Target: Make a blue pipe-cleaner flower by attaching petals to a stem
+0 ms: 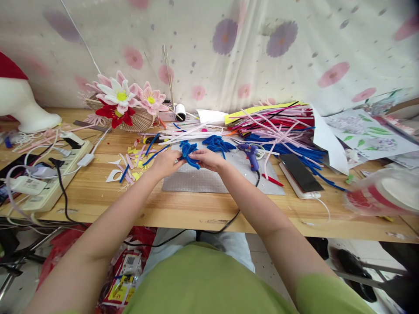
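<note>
Between my two hands is a blue fuzzy pipe-cleaner piece (pixel 189 150), bent into petal-like loops. My left hand (pixel 168 163) pinches it from the left, and my right hand (pixel 208 158) grips its right side with closed fingers. The fingertips partly cover it. It is held above the grey cutting mat (pixel 199 181). Just behind my right hand lies a heap of similar blue looped pieces (pixel 218 143). A purple hot glue gun (pixel 251 156) rests on the mat to the right.
Bundled pipe cleaners (pixel 278 122) lie at the back. A phone (pixel 301 172) sits at right, near a bagged cup (pixel 386 192). Coloured scraps (pixel 134 163) are scattered at left, by a power strip (pixel 55 179). Fuzzy flowers (pixel 121 96) stand behind. The glue gun's cord hangs over the table edge.
</note>
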The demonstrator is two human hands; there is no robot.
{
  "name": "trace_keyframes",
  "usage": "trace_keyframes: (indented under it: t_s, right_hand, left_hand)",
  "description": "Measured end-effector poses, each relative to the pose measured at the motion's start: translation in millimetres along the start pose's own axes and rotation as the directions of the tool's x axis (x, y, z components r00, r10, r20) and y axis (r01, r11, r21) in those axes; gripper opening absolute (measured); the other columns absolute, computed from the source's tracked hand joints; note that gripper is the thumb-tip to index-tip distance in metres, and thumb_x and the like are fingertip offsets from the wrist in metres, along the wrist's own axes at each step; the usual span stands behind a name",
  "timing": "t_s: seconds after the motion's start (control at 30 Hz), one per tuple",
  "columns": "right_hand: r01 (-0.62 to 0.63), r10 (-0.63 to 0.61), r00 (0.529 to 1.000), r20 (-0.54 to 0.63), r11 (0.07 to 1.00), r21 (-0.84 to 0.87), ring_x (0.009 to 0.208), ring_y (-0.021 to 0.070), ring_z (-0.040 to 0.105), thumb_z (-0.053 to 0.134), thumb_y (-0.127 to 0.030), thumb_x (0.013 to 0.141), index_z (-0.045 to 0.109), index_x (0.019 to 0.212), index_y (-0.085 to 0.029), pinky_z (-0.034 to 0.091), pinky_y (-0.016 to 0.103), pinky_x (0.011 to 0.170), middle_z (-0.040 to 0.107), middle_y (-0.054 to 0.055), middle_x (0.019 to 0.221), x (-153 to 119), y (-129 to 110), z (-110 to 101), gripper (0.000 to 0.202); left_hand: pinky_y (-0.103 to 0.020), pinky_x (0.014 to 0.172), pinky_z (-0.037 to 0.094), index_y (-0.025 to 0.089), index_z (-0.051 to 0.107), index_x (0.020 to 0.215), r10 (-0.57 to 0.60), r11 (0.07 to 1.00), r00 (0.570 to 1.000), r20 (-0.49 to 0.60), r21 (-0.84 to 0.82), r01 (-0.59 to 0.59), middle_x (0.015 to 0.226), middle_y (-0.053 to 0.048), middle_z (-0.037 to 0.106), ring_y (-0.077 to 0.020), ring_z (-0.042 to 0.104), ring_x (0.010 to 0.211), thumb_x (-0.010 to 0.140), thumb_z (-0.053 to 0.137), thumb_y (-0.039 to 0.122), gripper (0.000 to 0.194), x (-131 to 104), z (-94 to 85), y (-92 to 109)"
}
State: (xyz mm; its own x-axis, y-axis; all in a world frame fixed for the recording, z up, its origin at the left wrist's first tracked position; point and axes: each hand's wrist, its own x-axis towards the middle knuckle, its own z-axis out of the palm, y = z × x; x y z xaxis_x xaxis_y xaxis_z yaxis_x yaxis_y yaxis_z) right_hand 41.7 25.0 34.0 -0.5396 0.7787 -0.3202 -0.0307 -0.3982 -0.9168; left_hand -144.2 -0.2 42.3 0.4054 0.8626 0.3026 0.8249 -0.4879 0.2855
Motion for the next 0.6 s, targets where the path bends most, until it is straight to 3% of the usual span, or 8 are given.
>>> trace_keyframes:
  t_s: [0.13, 0.3, 0.43, 0.6]
  right_hand:
    - [0.02, -0.02, 0.999, -0.033, 1.0, 0.002, 0.046, 0.004, 0.046, 0.076, -0.028, 0.061, 0.059, 0.07, -0.014, 0.036, 0.017, 0.045, 0.056, -0.004, 0.055, 2, 4, -1, 0.024]
    - [0.027, -0.034, 0.996, -0.082, 0.996, -0.082, 0.05, 0.006, 0.049, 0.076, -0.029, 0.062, 0.061, 0.075, -0.015, 0.036, 0.018, 0.047, 0.059, -0.002, 0.058, 5, 6, -8, 0.024]
    - [0.026, -0.028, 0.999, -0.026, 0.997, -0.076, 0.055, 0.0079, 0.053, 0.076, -0.028, 0.061, 0.062, 0.078, -0.014, 0.038, 0.019, 0.05, 0.063, 0.0, 0.065, 3, 6, -13, 0.025]
    - [0.045, -0.051, 0.996, -0.075, 0.996, -0.073, 0.057, 0.0081, 0.053, 0.075, -0.022, 0.059, 0.061, 0.078, -0.015, 0.039, 0.02, 0.053, 0.061, -0.002, 0.063, 2, 6, -10, 0.025]
  left_hand:
    - [-0.03, 0.071, 0.044, 0.016, 0.065, 0.081, -0.023, 0.998, 0.996, 0.082, 0.057, 0.019, 0.084, -0.008, 0.068, -0.0224, 0.062, 0.081, 0.075, 0.055, 0.034, 0.021, -1, -3.5, 8]
    - [-0.028, 0.07, 0.046, 0.016, 0.067, 0.085, -0.024, 0.987, 0.972, 0.236, -0.15, 0.061, 0.083, -0.006, 0.069, -0.0201, 0.063, 0.078, 0.074, 0.056, 0.04, 0.028, 1, -8.0, 8]
    - [-0.028, 0.073, 0.047, 0.016, 0.068, 0.084, 0.007, 0.962, 0.957, 0.289, -0.263, 0.073, 0.083, -0.006, 0.071, -0.0187, 0.064, 0.078, 0.082, 0.042, 0.033, 0.031, 3, -9.5, 3]
    - [-0.027, 0.069, 0.046, 0.018, 0.07, 0.077, 0.004, 0.978, 0.958, 0.288, -0.2, 0.056, 0.077, -0.005, 0.071, -0.0192, 0.063, 0.075, 0.079, 0.047, 0.031, 0.027, 6, -7.5, 0]
